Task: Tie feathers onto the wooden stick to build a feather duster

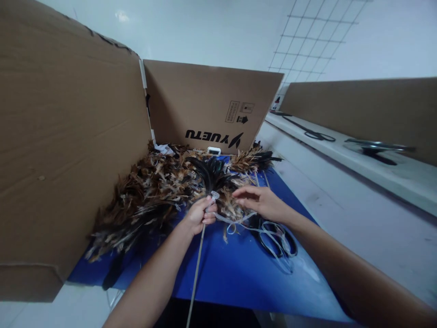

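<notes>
At the centre of the frame, the left hand (200, 215) has its fingers wrapped around a thin pale stick (197, 271) topped with long black feathers (210, 175); the right hand (264, 202), half-curled, looks empty. Light and easily bent, the feathers are probably best held by the stick.

The desk (221, 273), surfaced in blue, occupies the 6 o'clock position, with one brown cardboard panel (68, 136) upright at 9 o'clock and a printed cardboard panel (191, 100) at 12 o'clock. A white ledge (416, 182) runs along 3 o'clock. Beyond the panels, a pale background surface (205, 32) shows a bright light patch (122, 16) at 11 o'clock and a wire grid (307, 38) at 1 o'clock.
</notes>
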Motion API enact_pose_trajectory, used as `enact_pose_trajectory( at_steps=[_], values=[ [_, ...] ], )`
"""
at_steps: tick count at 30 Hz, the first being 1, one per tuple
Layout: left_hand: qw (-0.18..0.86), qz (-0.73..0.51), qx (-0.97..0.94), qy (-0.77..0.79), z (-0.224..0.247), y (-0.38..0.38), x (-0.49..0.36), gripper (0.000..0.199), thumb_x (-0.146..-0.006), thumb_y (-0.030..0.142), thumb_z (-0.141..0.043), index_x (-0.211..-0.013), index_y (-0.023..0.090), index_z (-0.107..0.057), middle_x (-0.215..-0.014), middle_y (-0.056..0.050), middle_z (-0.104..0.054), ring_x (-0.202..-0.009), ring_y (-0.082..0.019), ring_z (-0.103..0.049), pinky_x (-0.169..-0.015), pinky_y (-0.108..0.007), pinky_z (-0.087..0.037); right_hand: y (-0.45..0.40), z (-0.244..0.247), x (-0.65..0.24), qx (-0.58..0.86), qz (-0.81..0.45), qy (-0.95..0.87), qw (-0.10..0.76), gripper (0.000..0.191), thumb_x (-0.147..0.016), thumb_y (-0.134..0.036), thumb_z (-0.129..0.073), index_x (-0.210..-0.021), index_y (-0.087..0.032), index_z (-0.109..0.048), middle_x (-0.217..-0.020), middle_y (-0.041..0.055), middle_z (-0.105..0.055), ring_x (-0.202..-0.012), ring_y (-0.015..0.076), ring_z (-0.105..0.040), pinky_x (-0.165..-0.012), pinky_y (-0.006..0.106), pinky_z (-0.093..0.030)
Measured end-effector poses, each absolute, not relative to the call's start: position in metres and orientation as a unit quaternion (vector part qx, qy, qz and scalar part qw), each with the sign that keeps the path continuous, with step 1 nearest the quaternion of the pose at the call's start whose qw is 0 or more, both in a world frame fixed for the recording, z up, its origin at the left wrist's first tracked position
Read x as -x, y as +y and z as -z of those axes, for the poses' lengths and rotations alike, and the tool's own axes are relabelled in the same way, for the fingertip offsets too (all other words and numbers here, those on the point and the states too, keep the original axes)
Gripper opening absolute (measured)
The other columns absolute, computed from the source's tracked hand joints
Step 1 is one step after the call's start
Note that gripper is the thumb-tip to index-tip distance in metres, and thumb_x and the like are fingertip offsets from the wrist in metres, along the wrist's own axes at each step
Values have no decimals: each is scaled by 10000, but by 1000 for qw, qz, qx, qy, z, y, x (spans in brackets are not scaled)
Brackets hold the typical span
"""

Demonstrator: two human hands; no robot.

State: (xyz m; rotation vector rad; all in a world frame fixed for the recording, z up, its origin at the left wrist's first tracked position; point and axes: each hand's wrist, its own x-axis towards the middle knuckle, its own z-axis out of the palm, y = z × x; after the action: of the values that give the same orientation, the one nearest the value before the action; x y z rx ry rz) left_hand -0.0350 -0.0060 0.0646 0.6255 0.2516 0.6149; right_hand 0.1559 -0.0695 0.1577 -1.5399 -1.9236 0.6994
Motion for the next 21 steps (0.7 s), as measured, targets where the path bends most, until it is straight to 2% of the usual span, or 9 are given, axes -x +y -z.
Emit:
enact_pose_trajectory(
  at_steps=[4,7,10,13,21],
  values=[
    [896,-300,-306,115,-63,-5,36,271,-792,326,-571,-716,163,-368,-538,75,-329,-356,2,-191,-312,-113,-122,-92,-127,-198,616,-256,-722,185,274,-757,-304,-528,-969,-167,-634,-856,47,-648,-762,169,-593,-682,284,-460],
    [895,-300,-309,115,-64,-6,36,267,-799,319,-563,-712,164,-364,-534,76,-323,-357,-1,-190,-310,-114,-123,-107,-103,-215,624,-263,-721,145,345,-717,-320,-586,-1036,-191,-616,-948,56,-641,-856,192,-588,-714,287,-460],
    [895,-301,-307,116,-65,-6,37,266,-798,310,-566,-709,167,-360,-522,80,-298,-360,-7,-194,-311,-114,-123,-117,-90,-221,611,-239,-744,125,230,-755,-302,-543,-927,-192,-649,-851,49,-643,-795,181,-586,-724,293,-447],
    [894,-307,-300,127,-66,-4,38,259,-793,295,-573,-709,170,-362,-511,86,-259,-364,-14,-201,-312,-112,-127,-121,-91,-229,620,-219,-741,140,223,-809,-301,-456,-802,-186,-647,-770,38,-635,-706,161,-575,-678,279,-438],
    [881,-326,-307,152,-65,6,43,214,-825,285,-531,-715,160,-397,-518,85,-243,-357,-13,-169,-308,-119,-122,-134,-120,-283,689,-236,-646,227,344,-764,-479,-506,-831,-167,-634,-767,44,-647,-716,179,-571,-671,289,-431]
  ],
)
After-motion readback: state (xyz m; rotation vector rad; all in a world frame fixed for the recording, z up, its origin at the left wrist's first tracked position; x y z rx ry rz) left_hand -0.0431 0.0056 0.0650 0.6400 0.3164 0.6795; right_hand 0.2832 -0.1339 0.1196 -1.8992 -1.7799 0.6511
